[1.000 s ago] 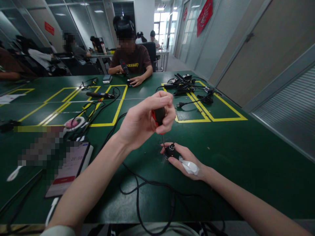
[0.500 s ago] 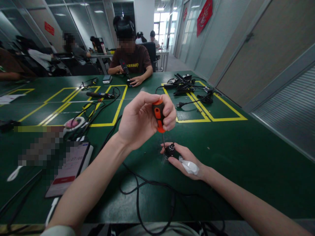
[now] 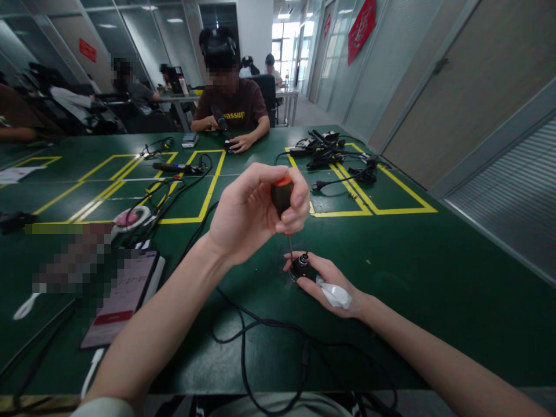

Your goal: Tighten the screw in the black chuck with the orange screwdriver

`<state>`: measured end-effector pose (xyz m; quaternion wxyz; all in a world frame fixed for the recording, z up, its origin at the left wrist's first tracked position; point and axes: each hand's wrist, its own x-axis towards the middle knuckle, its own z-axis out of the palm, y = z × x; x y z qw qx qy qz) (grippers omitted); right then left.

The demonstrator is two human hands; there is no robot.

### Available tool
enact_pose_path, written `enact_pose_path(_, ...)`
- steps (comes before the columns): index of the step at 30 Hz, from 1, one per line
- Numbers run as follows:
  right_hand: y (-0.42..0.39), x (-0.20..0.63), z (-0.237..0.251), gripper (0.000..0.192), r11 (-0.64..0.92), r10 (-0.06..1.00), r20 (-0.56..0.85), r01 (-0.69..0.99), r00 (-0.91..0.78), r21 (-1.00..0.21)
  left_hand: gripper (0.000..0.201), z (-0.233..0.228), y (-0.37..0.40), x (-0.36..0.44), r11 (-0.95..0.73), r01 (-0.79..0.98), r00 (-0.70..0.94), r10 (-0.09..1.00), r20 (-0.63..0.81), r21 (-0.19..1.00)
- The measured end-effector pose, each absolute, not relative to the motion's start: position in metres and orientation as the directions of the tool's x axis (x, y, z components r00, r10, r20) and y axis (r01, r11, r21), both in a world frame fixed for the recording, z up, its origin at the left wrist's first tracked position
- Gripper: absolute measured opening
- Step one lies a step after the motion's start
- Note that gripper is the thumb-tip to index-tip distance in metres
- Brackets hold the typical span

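My left hand (image 3: pixel 256 211) is wrapped round the orange and black handle of a screwdriver (image 3: pixel 283 197). Its thin shaft points down and its tip meets the edge of a small round black part with a metal-ringed stub on top (image 3: pixel 299 266); the exact contact spot is too small to make out. Thumb and fingers of my right hand (image 3: pixel 325 284) pinch that black part from the right and hold it on the green table (image 3: pixel 412 278). A crumpled white piece (image 3: pixel 335 294) lies against the back of my right hand.
Black cables (image 3: pixel 269 324) loop in front of me. A phone (image 3: pixel 124 295) lies to the left beside a tape roll (image 3: pixel 131 218). Power adapters and plugs (image 3: pixel 324 147) are heaped ahead right. A handheld tool (image 3: pixel 178 168) lies ahead left. Across the table sits a person (image 3: pixel 232 104).
The screwdriver handle has turned in my left hand, so its black side now faces me instead of the orange patches. My right hand and the black part stay where they were.
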<state>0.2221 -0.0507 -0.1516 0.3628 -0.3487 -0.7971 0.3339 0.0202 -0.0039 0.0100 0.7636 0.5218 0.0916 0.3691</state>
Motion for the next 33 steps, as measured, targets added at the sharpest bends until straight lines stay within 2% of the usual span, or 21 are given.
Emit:
enact_pose_path(4, -0.0509, 0.2227, -0.1529, 0.035, 0.53, 0.801, 0.341, 0.317, -0.493, -0.787, 0.042, 0.0092, -0.0034, 0.02, 0.185, -0.467, 0.71, 0.662, 0.241, 0.865)
enact_pose_path(14, -0.0509, 0.2214, -0.1501, 0.032, 0.532, 0.801, 0.342, 0.323, -0.492, -0.783, 0.021, 0.0057, -0.0048, 0.021, 0.136, -0.478, 0.668, 0.698, 0.258, 0.868)
enact_pose_path(21, -0.0508, 0.2213, -0.1491, 0.033, 0.543, 0.793, 0.352, 0.316, -0.497, -0.778, 0.024, 0.0077, -0.0055, 0.0221, 0.122, -0.482, 0.655, 0.708, 0.265, 0.868)
enact_pose_path(27, -0.0507, 0.2214, -0.1485, 0.032, 0.553, 0.786, 0.362, 0.31, -0.5, -0.773, 0.042, 0.0094, -0.0026, 0.0195, 0.186, -0.479, 0.695, 0.677, 0.242, 0.858)
enact_pose_path(33, -0.0505, 0.2216, -0.1505, 0.031, 0.561, 0.784, 0.37, 0.312, -0.498, -0.767, 0.028, 0.0054, -0.0018, 0.0195, 0.22, -0.51, 0.721, 0.636, 0.274, 0.832)
